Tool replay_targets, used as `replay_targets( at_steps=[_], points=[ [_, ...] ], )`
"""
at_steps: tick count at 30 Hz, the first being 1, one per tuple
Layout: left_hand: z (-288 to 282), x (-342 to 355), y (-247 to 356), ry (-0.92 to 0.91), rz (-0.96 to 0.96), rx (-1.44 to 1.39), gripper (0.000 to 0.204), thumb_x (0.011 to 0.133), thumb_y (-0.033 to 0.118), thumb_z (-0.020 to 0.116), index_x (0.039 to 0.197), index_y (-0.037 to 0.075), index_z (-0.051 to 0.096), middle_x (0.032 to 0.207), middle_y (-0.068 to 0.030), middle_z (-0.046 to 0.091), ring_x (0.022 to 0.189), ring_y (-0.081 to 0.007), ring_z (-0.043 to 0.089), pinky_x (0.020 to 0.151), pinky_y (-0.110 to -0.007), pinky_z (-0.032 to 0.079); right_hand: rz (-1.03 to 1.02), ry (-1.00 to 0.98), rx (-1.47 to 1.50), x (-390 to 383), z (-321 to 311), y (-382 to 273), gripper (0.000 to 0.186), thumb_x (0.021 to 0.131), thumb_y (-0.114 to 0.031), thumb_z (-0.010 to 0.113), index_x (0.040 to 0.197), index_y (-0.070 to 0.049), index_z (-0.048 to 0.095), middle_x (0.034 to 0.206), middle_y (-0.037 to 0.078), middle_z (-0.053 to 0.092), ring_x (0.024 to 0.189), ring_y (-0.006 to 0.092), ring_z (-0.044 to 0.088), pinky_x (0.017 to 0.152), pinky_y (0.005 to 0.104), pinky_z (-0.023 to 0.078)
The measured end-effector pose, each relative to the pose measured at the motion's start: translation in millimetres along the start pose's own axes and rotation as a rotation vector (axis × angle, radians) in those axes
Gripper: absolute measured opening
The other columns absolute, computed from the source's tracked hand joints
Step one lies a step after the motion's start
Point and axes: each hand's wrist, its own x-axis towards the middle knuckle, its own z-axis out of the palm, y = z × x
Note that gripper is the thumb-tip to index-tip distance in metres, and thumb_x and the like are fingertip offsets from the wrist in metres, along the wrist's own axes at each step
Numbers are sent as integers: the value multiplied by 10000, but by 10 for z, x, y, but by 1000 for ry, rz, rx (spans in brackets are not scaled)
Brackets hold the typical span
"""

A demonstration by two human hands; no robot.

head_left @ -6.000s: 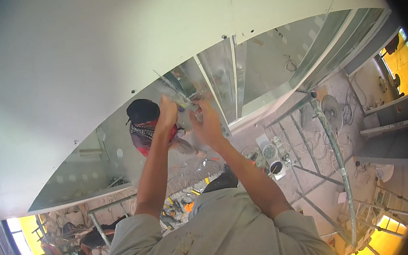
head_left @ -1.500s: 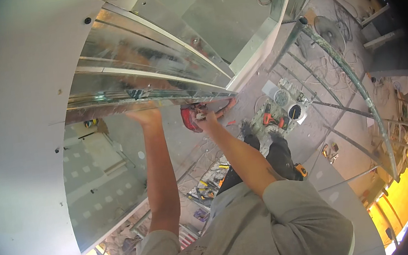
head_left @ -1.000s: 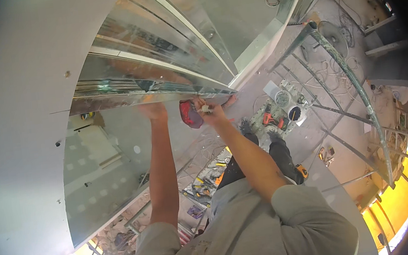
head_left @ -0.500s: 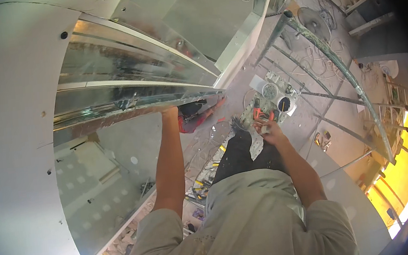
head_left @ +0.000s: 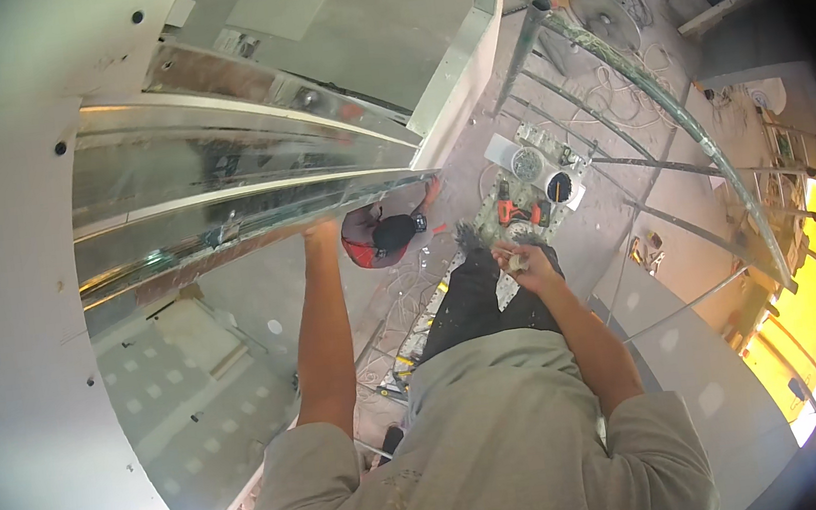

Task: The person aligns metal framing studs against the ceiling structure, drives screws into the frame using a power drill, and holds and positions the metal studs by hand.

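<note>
My left arm reaches up to the metal wall framing [head_left: 215,239], where my left hand [head_left: 321,233] meets its lower edge. The fingers of that hand are hidden behind the framing. My right hand [head_left: 528,269] is in front of my legs, its fingers closed round a small pale thing [head_left: 518,264] too small to make out. Just beyond it, a red and black cordless drill [head_left: 518,210] lies on the spattered scaffold platform [head_left: 484,218]. Two white buckets stand by the drill: one with grey contents [head_left: 525,163], the other dark inside [head_left: 558,186].
Below the framing a co-worker in a dark cap [head_left: 394,233] is low by the floor, one arm stretched out. A curved scaffold rail [head_left: 651,91] runs along the right. White wall board [head_left: 21,299] fills the left; a floor fan [head_left: 605,19] and cables lie beyond.
My view has shifted, so the framing and buckets sit farther left. The co-worker's cap and shoulders now show more fully. My left hand remains at the framing; my right stays closed.
</note>
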Motion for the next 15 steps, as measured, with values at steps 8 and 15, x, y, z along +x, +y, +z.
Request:
replay_targets(
  at_steps=[8,15],
  points=[
    [-202,20,-69,-37,-8,-2,558,1031,483,461,1438,102,488,1471,-88,515,1340,-282,485,1157,-446,370,-78,7,132,-27,-276,29,501,964,-116,400,1389,149,429,1281,296,562,1169,371,604,999,429,540],
    [-488,114,-136,-74,9,-14,561,1033,478,461,1446,99,483,1487,-90,506,1351,-288,481,1164,-450,364,-82,53,155,38,-328,70,446,942,-64,466,1345,126,470,1212,278,607,1089,353,637,961,424,553]
  ],
)
